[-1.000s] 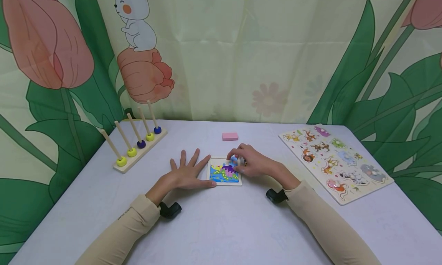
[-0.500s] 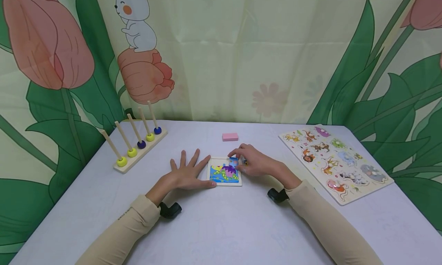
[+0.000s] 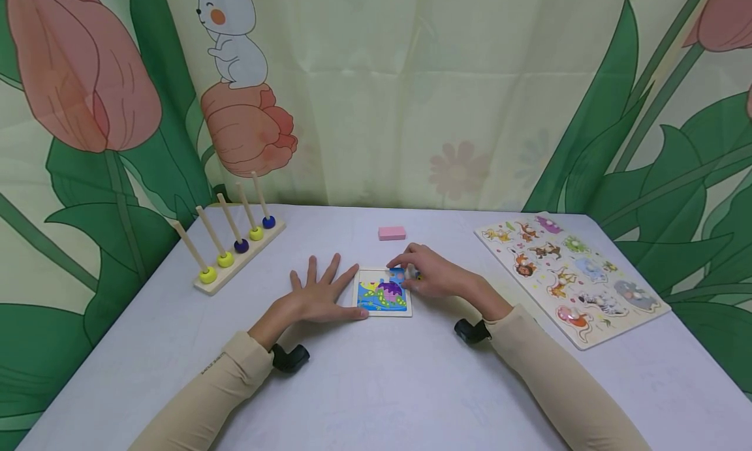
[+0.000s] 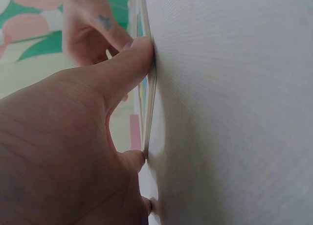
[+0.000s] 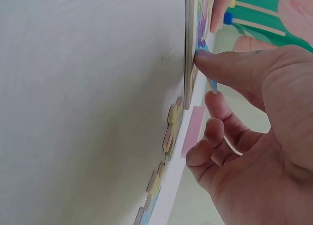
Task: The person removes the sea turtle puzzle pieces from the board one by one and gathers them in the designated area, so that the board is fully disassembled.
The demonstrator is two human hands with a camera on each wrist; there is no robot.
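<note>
A small framed jigsaw puzzle point(image 3: 382, 297) with a purple and yellow-green picture on blue lies in the middle of the table. My left hand point(image 3: 314, 299) rests flat beside it with fingers spread; its thumb and index fingertip touch the frame's left edge. At the upper right corner of the puzzle, my right hand point(image 3: 431, 273) pinches a blue puzzle piece point(image 5: 212, 85) between thumb and index finger. That piece stands tilted at the puzzle's surface in the right wrist view, its lower end close to the picture. The other right fingers are curled.
Knobbed wooden pieces point(image 5: 171, 129) lie on the table beyond the puzzle frame in the right wrist view. A pink block point(image 3: 391, 233) sits behind the puzzle. A peg stand point(image 3: 241, 258) with yellow and blue beads is at left, a large animal puzzle board point(image 3: 572, 278) at right.
The right thumb and fingers have shifted slightly upward at the puzzle's upper right corner, uncovering more of the purple figure. The left hand has stayed in place.
</note>
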